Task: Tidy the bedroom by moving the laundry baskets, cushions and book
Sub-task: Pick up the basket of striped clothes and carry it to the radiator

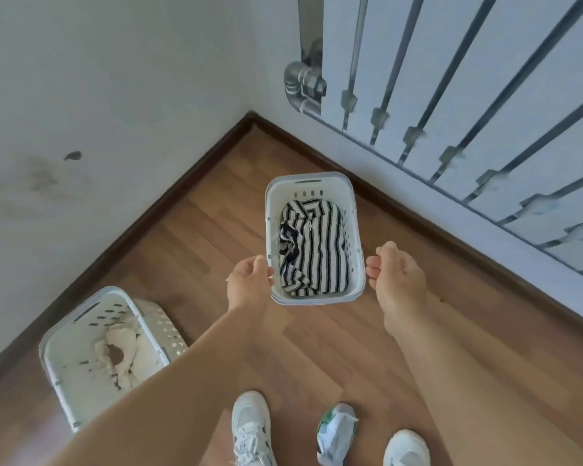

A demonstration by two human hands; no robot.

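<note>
A small white laundry basket [317,183] stands on the wooden floor near the room's corner, with a black-and-white striped garment [317,247] inside it. My left hand [248,280] is at the basket's left rim, its loosely curled fingertips just touching the edge. My right hand [396,274] hovers beside the right rim with a small gap, fingers loosely curled and holding nothing. A second, larger white laundry basket [64,331] with cream cloth in it stands at the lower left against the wall.
A white radiator [485,95] with a metal pipe valve [303,84] lines the right wall. Dark skirting runs along both walls into the corner. Between my white shoes lies a crumpled green-and-white bundle [337,432]. Bare wooden floor [350,348] surrounds the small basket.
</note>
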